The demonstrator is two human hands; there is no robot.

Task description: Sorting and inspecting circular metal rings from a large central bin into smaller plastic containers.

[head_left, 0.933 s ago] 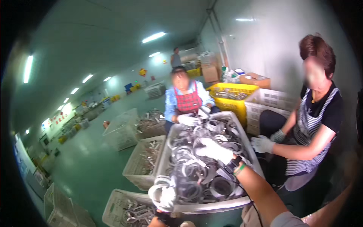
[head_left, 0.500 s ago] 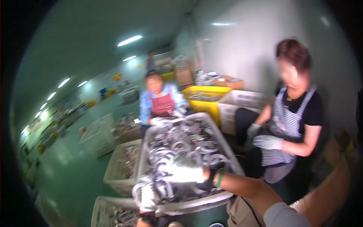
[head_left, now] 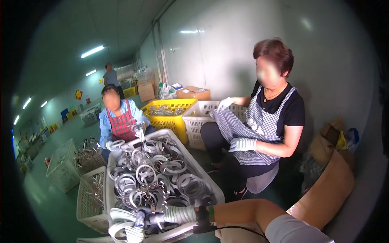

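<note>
Big white crate (head_left: pixel 210 184) in the middle, heaped with metal ring clamps (head_left: pixel 156 176). Yellow crate (head_left: pixel 170 117) and another white crate (head_left: pixel 198 117) behind it, near the wall. Right hand (head_left: pixel 156 218), gloved, reaches across the near end of the big crate, closed on a ring clamp (head_left: pixel 139 214) there. Left hand (head_left: pixel 135 233), gloved, low at the near rim, touching the same piece; grip unclear. Two other gloved people work opposite.

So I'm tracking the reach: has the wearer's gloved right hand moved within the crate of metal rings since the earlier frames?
Yes. The right hand has drawn back from the middle of the white crate to its near rim.
</note>
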